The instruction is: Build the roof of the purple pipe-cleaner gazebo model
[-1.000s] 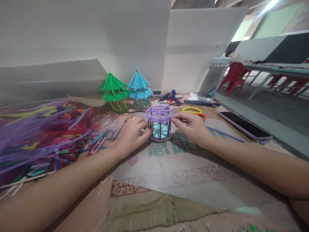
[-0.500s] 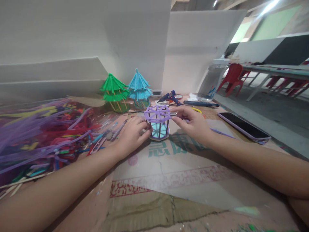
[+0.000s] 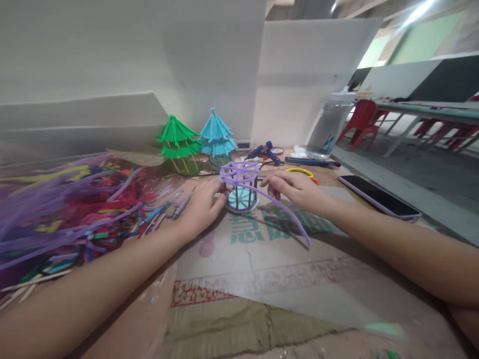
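Observation:
A small pavilion frame (image 3: pixel 242 187) with a purple spoked top, dark posts and a light blue base stands upright near the middle of the table. My left hand (image 3: pixel 205 204) is at its left side, fingers closed against it, the fingertips partly hidden behind the frame. From the top rim a long purple pipe cleaner (image 3: pixel 290 212) curves out to the right and down toward the plastic sheet. My right hand (image 3: pixel 286 187) hovers just right of the frame with its fingers curled; what it holds, if anything, does not show.
Green (image 3: pixel 178 144) and blue (image 3: pixel 216 137) pavilions stand behind. A glue gun (image 3: pixel 266 152), yellow scissors (image 3: pixel 301 171), a blue tool (image 3: pixel 312 162), a bottle (image 3: pixel 329 124) and a phone (image 3: pixel 377 196) lie or stand right. Bagged pipe cleaners (image 3: pixel 67 204) fill the left.
The frame has shifted slightly left and turned. The long purple strip now extends out to the right, and my right hand has come away from the frame's rim.

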The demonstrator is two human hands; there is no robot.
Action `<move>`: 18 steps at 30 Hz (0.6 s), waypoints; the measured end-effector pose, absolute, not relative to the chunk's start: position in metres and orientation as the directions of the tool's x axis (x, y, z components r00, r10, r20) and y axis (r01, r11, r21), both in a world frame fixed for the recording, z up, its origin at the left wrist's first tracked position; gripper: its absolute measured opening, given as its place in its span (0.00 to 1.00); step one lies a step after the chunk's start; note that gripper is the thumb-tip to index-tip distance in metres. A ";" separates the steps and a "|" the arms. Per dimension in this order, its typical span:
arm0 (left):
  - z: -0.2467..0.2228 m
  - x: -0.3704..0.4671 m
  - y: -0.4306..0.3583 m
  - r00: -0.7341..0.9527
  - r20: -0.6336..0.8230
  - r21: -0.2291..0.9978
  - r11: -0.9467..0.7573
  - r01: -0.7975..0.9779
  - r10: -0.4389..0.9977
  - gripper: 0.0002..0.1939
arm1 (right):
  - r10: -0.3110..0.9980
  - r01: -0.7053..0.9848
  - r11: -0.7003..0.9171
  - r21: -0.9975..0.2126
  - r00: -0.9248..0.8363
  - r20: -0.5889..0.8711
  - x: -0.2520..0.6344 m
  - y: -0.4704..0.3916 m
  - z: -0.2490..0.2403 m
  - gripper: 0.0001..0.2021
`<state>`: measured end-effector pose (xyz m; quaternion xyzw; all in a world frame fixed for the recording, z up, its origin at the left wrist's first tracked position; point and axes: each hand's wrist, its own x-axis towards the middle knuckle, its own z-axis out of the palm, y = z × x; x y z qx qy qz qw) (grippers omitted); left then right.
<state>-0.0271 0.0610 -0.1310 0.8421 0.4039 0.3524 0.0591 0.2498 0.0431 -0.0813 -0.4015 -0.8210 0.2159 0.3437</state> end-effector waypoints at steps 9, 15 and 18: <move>-0.130 -0.037 0.066 0.151 0.816 0.386 -0.720 0.577 0.558 0.17 | 0.859 0.600 0.490 -0.632 -0.455 0.234 0.243 0.049 -0.115 0.22; -0.092 -0.043 0.055 0.494 0.799 -0.021 -0.805 0.593 0.343 0.11 | 0.841 0.619 0.525 -0.584 -0.484 0.244 0.239 0.049 -0.127 0.24; -0.088 -0.043 0.057 0.502 0.789 -0.019 -0.804 0.594 0.353 0.08 | 0.844 0.622 0.510 -0.594 -0.496 0.205 0.237 0.052 -0.124 0.26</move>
